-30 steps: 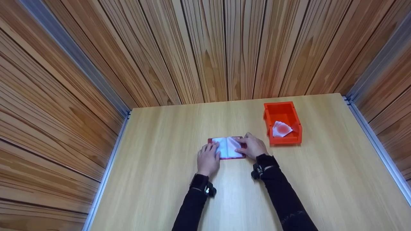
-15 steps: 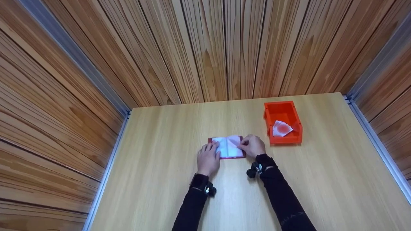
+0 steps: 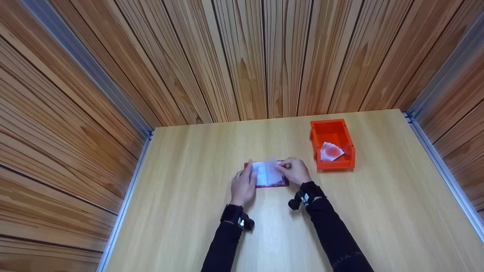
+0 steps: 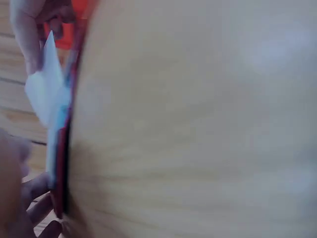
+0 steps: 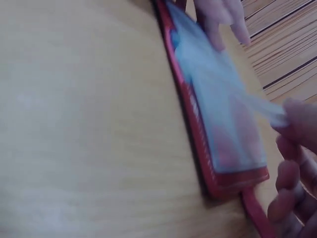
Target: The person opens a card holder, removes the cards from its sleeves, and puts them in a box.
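A red card holder (image 3: 259, 174) lies spread open on the table, with translucent whitish sleeve pages inside. My right hand (image 3: 296, 172) pinches one sleeve page (image 3: 271, 170) by its edge between thumb and finger. That page is lifted off the stack, as the right wrist view shows. My left hand (image 3: 242, 189) rests at the holder's left side with its fingers fairly straight. In the left wrist view, fingers (image 4: 40, 208) of this hand touch the end of the red cover (image 4: 60, 171). Motion blur hides detail on the pages.
An orange bin (image 3: 328, 130) stands at the back right of the wooden table (image 3: 196, 158). Several fanned white and pink cards (image 3: 331, 152) lie in its front part. A red strap (image 5: 256, 213) hangs from the holder's right end. Wood-panelled walls enclose the table.
The sleeve page in my right hand has risen and swung leftward. My left fingers have shifted from lying on the left page to the holder's left edge.
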A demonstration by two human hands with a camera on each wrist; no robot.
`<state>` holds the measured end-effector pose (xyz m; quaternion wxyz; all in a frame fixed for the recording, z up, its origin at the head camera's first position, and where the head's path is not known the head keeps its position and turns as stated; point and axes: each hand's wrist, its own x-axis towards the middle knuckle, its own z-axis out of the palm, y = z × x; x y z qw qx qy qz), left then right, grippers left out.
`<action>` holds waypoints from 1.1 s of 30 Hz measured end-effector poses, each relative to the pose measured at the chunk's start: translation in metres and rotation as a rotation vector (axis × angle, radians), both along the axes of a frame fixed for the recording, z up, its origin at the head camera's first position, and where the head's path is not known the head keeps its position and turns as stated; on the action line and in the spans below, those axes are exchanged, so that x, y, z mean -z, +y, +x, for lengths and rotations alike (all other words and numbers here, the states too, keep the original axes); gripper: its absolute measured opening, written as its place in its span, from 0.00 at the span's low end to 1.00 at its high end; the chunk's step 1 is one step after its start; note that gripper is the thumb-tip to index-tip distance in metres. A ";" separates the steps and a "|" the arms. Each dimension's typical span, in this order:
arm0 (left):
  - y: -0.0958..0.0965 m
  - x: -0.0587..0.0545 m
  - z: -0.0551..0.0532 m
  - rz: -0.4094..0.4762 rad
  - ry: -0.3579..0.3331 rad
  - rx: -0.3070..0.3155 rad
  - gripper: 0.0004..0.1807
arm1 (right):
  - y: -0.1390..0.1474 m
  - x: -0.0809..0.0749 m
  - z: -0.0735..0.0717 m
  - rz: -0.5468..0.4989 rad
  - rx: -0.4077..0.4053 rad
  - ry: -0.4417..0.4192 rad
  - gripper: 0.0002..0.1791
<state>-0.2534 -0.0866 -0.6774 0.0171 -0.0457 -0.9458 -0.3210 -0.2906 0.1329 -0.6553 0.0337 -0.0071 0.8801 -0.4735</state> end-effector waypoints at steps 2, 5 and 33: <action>-0.002 -0.002 -0.003 0.091 -0.029 -0.029 0.33 | -0.004 -0.001 -0.001 -0.073 -0.024 0.006 0.11; -0.005 -0.003 -0.006 0.160 -0.077 -0.047 0.35 | -0.013 -0.002 -0.001 -0.126 -0.067 -0.002 0.15; -0.005 0.008 0.002 -0.198 0.084 0.086 0.27 | -0.042 0.006 0.011 0.223 -0.322 0.049 0.20</action>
